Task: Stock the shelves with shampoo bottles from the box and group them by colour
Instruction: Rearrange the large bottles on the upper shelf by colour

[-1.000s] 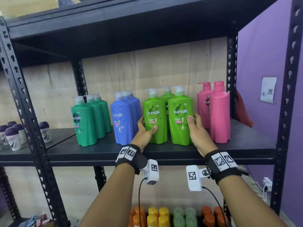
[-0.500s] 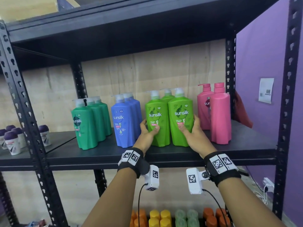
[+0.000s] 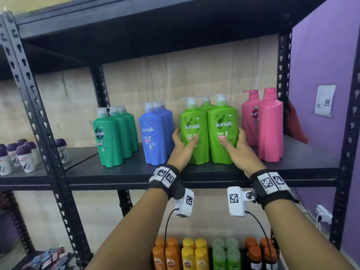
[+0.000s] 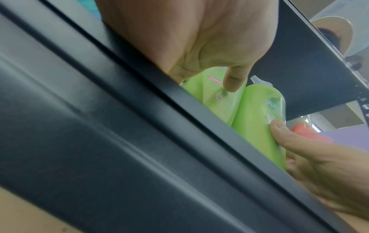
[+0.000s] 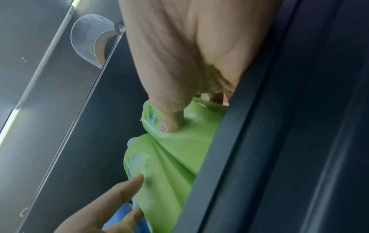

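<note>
On the black shelf [image 3: 214, 172] stand grouped shampoo bottles: dark green [image 3: 109, 139], blue [image 3: 153, 137], lime green and pink [image 3: 269, 129]. My left hand [image 3: 184, 139] grips the left lime green bottle [image 3: 192, 121], thumb on its front and fingers round its left side. My right hand [image 3: 234, 142] grips the right lime green bottle [image 3: 223, 117] the same way from the right. Both bottles stand upright and touch, with a third lime bottle [image 3: 205, 105] behind them. In the left wrist view my thumb presses the left lime bottle [image 4: 211, 96]. In the right wrist view my thumb presses the right lime bottle [image 5: 191, 134].
Small purple-capped roll-ons [image 3: 23, 156] stand on the neighbouring shelf at left. Orange, yellow and green bottles [image 3: 194, 254] fill the shelf below. A perforated upright post [image 3: 282, 75] and a red object [image 3: 297, 125] stand behind the pink bottles. Bare shelf [image 3: 307, 154] lies right of them.
The two lime green bottles, a little apart a second ago, now stand pressed together. Both hands kept hold and slid slightly toward each other.
</note>
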{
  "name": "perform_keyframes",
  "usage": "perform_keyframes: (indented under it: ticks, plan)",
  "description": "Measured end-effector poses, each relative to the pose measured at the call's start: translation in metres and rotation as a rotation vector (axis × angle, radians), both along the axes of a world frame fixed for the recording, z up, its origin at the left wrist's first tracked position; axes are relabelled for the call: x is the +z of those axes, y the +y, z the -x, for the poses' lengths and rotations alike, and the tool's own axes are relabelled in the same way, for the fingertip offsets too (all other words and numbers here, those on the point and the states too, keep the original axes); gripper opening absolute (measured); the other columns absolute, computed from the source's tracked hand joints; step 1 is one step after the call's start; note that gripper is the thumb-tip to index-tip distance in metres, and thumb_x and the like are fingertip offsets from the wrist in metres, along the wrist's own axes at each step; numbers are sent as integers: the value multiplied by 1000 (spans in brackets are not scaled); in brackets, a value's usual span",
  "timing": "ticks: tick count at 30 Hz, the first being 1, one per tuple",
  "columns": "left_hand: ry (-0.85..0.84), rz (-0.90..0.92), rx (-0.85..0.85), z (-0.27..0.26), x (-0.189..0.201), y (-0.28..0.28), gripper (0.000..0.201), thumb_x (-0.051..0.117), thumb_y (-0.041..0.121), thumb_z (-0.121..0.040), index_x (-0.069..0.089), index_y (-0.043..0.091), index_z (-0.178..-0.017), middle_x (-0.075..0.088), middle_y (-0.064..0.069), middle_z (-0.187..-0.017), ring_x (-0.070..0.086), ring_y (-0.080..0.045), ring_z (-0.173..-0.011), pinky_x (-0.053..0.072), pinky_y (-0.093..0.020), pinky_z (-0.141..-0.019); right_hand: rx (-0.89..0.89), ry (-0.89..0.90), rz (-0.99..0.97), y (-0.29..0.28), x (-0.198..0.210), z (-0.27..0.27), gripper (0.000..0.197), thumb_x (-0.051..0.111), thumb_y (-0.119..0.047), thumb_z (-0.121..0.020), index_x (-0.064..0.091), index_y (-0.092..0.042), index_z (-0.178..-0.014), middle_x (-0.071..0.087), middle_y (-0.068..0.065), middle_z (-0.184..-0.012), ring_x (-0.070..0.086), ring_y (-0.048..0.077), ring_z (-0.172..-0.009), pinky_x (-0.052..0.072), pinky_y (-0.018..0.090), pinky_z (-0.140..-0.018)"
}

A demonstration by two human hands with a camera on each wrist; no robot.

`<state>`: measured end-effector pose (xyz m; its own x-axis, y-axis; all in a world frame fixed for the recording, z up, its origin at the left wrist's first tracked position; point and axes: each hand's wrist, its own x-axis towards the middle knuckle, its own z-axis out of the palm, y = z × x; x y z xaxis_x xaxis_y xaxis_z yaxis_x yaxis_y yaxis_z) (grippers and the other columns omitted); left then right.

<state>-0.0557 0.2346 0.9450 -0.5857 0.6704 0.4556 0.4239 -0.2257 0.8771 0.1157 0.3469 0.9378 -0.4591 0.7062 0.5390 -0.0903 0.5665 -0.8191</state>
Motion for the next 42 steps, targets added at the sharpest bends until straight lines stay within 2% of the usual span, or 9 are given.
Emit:
perform_keyframes:
  ticks: [4,6,8,10,13,18,22,32,42]
  plan:
    - [-29,-129,81,6,35,4,68,62,41,-99,24,24,-153,55,-1,-143,62,-13,-122,48,-33,-108,4,5,5,1,0,-1,75,64,-41,-99,21,-26,-159,48,-3,-151,47,12,-136,35,33,-116]
    - [-16,-199,162,10,65,7,52,59,35,-101,36,23,-146,60,5,-121,65,1,-100,49,-6,-83,9,16,18,0,-1,-2,73,65,-43,-99,23,-30,-158,52,-8,-145,51,8,-127,37,26,-106]
    - [55,-223,212,12,94,11,41,55,37,-102,43,23,-139,57,11,-106,60,3,-87,41,-1,-61,12,23,32,-1,-1,-2,74,65,-45,-97,24,-34,-157,55,-14,-138,53,5,-121,37,24,-102]
    - [110,-204,223,15,115,19,38,50,41,-104,48,22,-136,61,5,-110,62,-7,-92,43,-6,-69,6,24,40,-1,-1,-3,74,66,-48,-96,25,-37,-156,56,-17,-134,54,4,-120,38,25,-102]
    - [87,-145,191,19,128,32,39,42,42,-107,61,12,-123,69,-12,-118,64,-29,-110,50,-35,-99,-10,16,30,-1,-2,-4,72,66,-51,-95,26,-38,-155,57,-19,-132,56,5,-120,40,27,-102]
    - [139,-207,221,23,106,47,34,32,34,-111,57,14,-99,61,4,-88,55,-23,-93,36,-27,-81,-2,51,44,-1,-2,-2,69,69,-46,-94,31,-40,-152,59,-33,-120,59,-2,-116,41,25,-104]
    - [187,-227,273,21,103,47,37,28,36,-112,53,16,-93,58,1,-87,53,-24,-89,32,-27,-75,25,68,57,2,-3,-2,70,71,-44,-94,32,-40,-152,62,-24,-129,58,-8,-117,42,31,-111]
    - [236,-250,290,23,101,48,38,26,37,-112,46,15,-88,49,2,-71,48,-17,-68,34,-31,-70,33,67,54,7,-5,-1,71,72,-57,-87,34,-54,-146,61,-36,-125,55,-15,-117,42,34,-112]
    - [254,-230,257,25,103,44,38,25,39,-111,43,19,-85,49,1,-71,49,-25,-74,42,-38,-76,49,69,58,6,-5,-2,68,73,-56,-86,37,-57,-143,61,-37,-125,55,-16,-118,42,36,-114]
